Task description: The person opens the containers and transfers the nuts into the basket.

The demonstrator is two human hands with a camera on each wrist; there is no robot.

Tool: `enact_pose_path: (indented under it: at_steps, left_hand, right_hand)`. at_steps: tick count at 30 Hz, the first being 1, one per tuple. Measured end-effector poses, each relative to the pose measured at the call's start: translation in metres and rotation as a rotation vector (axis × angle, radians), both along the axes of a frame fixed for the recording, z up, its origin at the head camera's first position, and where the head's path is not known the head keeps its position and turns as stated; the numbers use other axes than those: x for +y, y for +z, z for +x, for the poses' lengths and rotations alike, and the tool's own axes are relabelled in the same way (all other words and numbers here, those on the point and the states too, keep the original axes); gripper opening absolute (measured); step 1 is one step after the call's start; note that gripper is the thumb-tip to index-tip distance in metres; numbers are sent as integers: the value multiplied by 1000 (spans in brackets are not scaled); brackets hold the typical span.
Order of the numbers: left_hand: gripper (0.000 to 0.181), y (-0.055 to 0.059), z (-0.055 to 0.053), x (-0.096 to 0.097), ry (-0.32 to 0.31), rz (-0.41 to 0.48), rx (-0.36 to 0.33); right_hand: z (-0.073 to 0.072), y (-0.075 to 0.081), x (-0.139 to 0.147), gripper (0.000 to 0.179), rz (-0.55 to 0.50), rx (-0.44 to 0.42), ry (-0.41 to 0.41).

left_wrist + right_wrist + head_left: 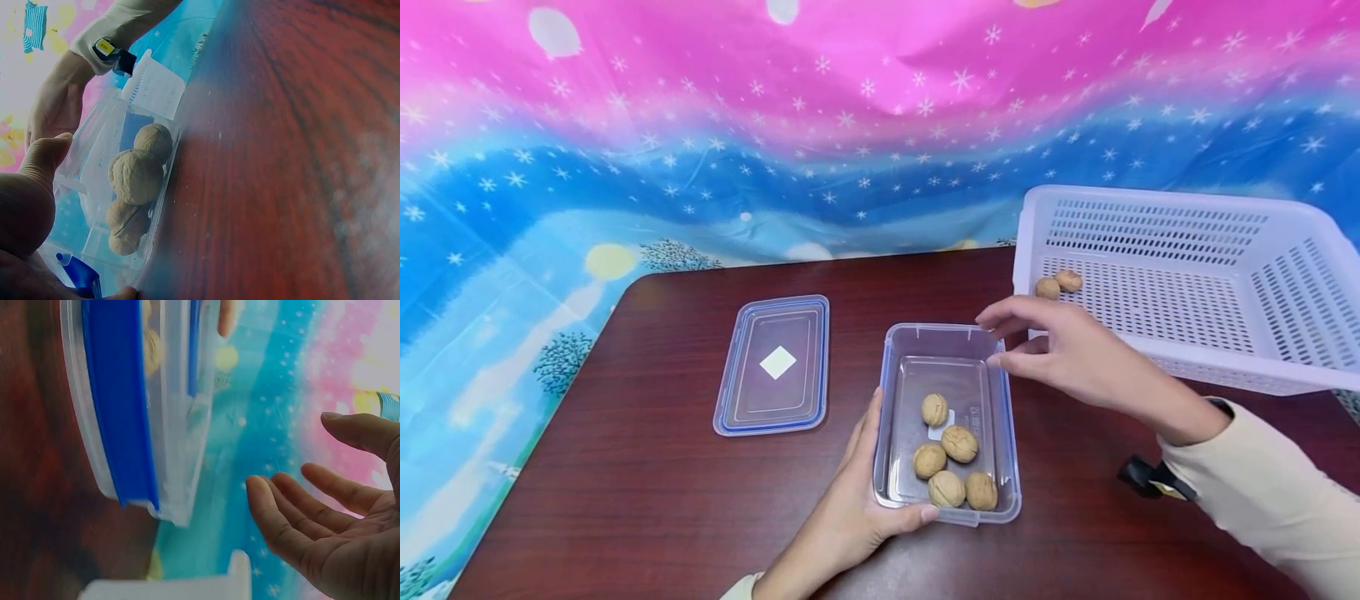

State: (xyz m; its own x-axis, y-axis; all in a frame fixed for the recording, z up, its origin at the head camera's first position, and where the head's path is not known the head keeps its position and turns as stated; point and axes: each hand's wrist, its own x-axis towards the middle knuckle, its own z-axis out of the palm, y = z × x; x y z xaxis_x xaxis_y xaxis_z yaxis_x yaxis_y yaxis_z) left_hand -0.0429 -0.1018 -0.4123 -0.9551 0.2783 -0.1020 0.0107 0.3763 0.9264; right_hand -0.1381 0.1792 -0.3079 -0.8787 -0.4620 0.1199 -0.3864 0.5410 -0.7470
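Note:
A clear plastic food container (1000,417) stands on the table with several walnuts (946,489) inside, mostly toward its near end. My left hand (850,521) grips its near left corner, the thumb over the near rim and the fingers along the left wall. Above the container's far right rim hovers my right hand (1060,350). Its fingers are parted and loosely bent, and the right wrist view shows nothing between thumb and fingers. In the left wrist view, walnuts (135,177) show through the clear wall.
A white perforated basket (1247,367) stands at the back right, with two walnuts (1048,288) at its left end. A clear lid (745,408) with a blue seal lies left of the container. Behind the dark wooden table (647,467) hangs a patterned cloth (850,133).

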Motion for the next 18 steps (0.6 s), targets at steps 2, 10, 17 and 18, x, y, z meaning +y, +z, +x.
enact_pose_path:
  at_steps: [2,10,17,18]
  left_hand:
    - [139,-1,0,0,1,4,1]
    - [140,-1,0,0,-1,4,1]
    - [139,-1,0,-1,-5,6,1]
    - [139,-1,-1,0,-4,5,3]
  right_hand:
    - [1,-6,-5,35,-7,7,16]
    - [4,-33,-22,37,-52,-36,76]
    - [2,-50,-33,37,-102,-81,137]
    - [2,-52,-34,37,-108,-84,146]
